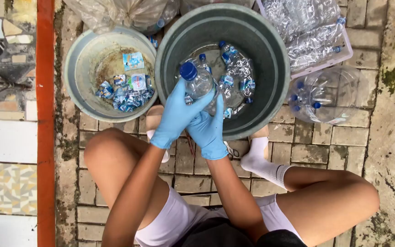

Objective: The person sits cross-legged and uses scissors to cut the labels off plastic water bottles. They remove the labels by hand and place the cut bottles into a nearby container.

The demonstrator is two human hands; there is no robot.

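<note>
A pale basin at the left holds a heap of torn blue-and-white labels, kept apart from the dark tub beside it, where bare blue-capped bottles lie. Over that tub's near rim, the seated person's gloved left hand wraps the clear plastic bottle while the gloved right hand grips its lower end, steadying it. Crushed bottles fill a crate at far right.
</note>
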